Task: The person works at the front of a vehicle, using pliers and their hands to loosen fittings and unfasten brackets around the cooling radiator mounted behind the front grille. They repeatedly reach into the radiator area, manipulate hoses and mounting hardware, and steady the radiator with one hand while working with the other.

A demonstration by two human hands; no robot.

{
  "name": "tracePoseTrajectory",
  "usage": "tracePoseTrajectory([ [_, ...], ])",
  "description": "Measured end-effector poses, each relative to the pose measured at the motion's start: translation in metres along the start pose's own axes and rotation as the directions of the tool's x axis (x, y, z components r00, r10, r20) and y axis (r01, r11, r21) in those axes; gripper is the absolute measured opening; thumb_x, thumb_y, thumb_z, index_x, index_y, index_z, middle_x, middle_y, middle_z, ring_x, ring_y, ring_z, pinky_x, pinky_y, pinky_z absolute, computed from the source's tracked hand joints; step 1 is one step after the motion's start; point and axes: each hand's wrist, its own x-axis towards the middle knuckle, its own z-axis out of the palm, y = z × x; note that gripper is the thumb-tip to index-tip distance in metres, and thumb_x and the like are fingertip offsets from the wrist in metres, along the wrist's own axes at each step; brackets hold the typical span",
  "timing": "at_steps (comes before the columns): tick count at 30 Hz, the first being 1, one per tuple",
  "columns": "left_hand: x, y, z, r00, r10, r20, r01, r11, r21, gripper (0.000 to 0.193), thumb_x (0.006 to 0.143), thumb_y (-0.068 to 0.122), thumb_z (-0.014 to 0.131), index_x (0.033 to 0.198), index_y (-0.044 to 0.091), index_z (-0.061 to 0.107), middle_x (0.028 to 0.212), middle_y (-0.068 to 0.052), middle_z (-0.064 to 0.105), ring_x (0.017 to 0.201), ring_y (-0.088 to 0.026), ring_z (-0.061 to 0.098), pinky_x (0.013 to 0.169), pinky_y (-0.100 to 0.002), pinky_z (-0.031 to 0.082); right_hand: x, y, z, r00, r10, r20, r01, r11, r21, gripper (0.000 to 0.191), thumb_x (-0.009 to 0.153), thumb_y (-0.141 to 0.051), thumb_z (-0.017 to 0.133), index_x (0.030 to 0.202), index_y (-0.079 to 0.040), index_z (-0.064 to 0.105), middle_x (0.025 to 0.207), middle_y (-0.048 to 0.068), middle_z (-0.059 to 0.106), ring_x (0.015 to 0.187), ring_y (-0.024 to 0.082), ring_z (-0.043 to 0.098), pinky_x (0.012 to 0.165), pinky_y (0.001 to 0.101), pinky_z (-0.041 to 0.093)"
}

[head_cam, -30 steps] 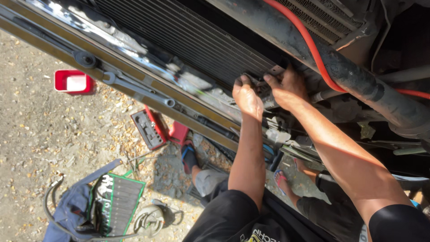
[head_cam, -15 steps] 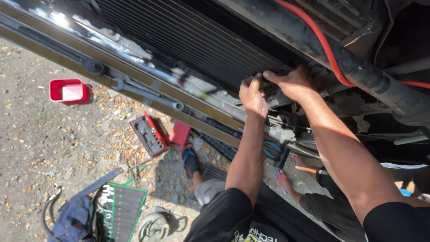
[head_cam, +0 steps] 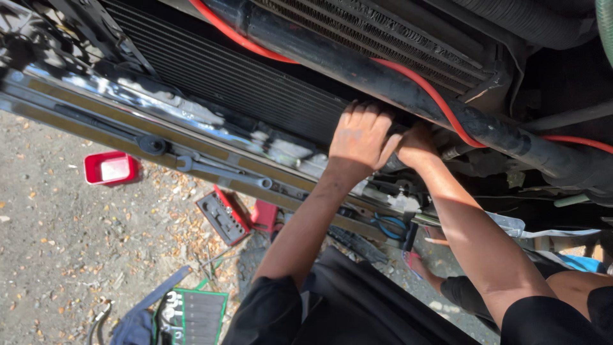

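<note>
Under the raised front of the vehicle, the person's left hand [head_cam: 361, 137] lies flat, fingers together and curled over the lower edge of the black finned radiator core [head_cam: 242, 80], touching it. Just beside it, the right hand [head_cam: 416, 145] is tucked beneath the thick black rubber hose [head_cam: 408, 86]; I cannot tell what its fingers grip. A thin red cable [head_cam: 440, 99] runs along that hose. Below, well apart on the gravel, sit a small red plastic tray [head_cam: 110, 168] and an open red socket case [head_cam: 223, 217].
</note>
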Motion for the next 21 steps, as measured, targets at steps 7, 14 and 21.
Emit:
tracePoseTrajectory([
  [7,0.054,-0.002,0.018,0.919,0.006,0.394,-0.009,1.0,0.005,0.07,0.082,0.059,0.073,0.126,0.005,0.066,0.13,-0.023,0.062,0.125,-0.042,0.052,0.108,-0.052,0.039,-0.008,-0.018,-0.004,1.0,0.013,-0.018,-0.015,0.994,-0.111,0.049,0.088,-0.036,0.076,0.123,-0.003,0.069,0.122,0.022,0.07,0.115,0.038,0.065,0.095,0.0442,0.052],
  [14,0.042,-0.003,0.03,0.953,-0.012,0.304,0.007,1.0,0.018,0.058,0.078,0.05,0.075,0.118,0.008,0.071,0.122,-0.017,0.069,0.119,-0.038,0.059,0.107,-0.048,0.042,-0.019,-0.032,-0.011,1.0,0.001,0.003,0.0,0.99,-0.138,0.043,0.091,-0.033,0.07,0.123,-0.004,0.068,0.125,0.023,0.068,0.116,0.039,0.064,0.096,0.0456,0.052],
  [21,0.044,0.006,0.024,0.942,-0.035,0.333,0.033,0.999,0.013,0.052,0.084,0.051,0.07,0.116,0.01,0.074,0.114,-0.016,0.072,0.111,-0.038,0.065,0.105,-0.051,0.044,-0.021,-0.034,-0.012,1.0,-0.006,-0.02,0.003,0.994,-0.111,0.04,0.093,-0.031,0.065,0.124,-0.005,0.067,0.129,0.024,0.065,0.118,0.041,0.061,0.097,0.0469,0.051],
])
